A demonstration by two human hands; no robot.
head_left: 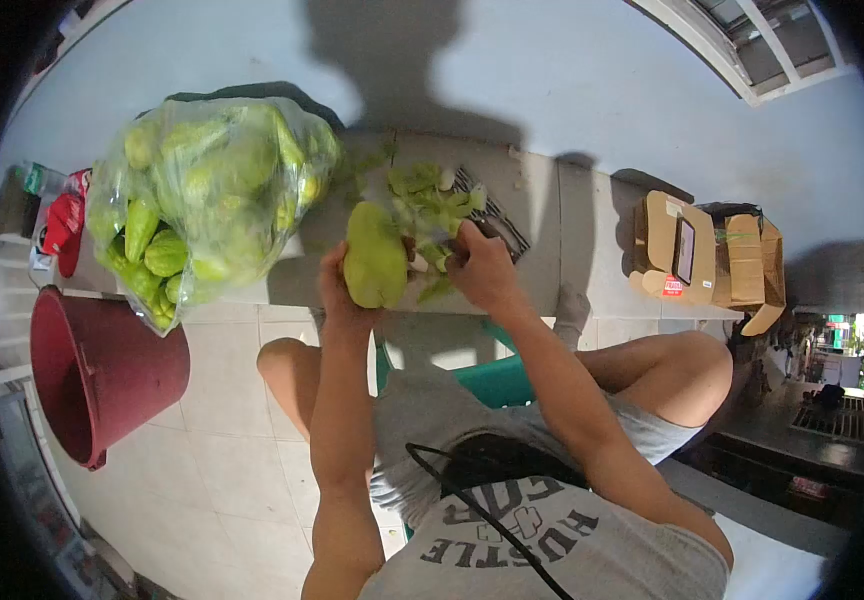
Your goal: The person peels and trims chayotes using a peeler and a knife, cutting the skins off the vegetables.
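My left hand (336, 290) is closed round a large pale green chayote (374, 256), held upright above the ledge. Part of that hand is hidden behind it. Just right of the chayote is my right hand (484, 268), its fingers curled in. Something dark shows by its knuckles, but I cannot make out what the fingers hold. A heap of green peelings (430, 200) lies on the ledge beyond both hands, partly over a dark striped piece (497, 215).
A clear plastic bag (227, 165) full of chayotes stands on the ledge at left. Below it on the tiled floor is a dark red bucket (127, 370). Open cardboard boxes (667, 250) sit at right. A green stool (497, 380) shows between the legs.
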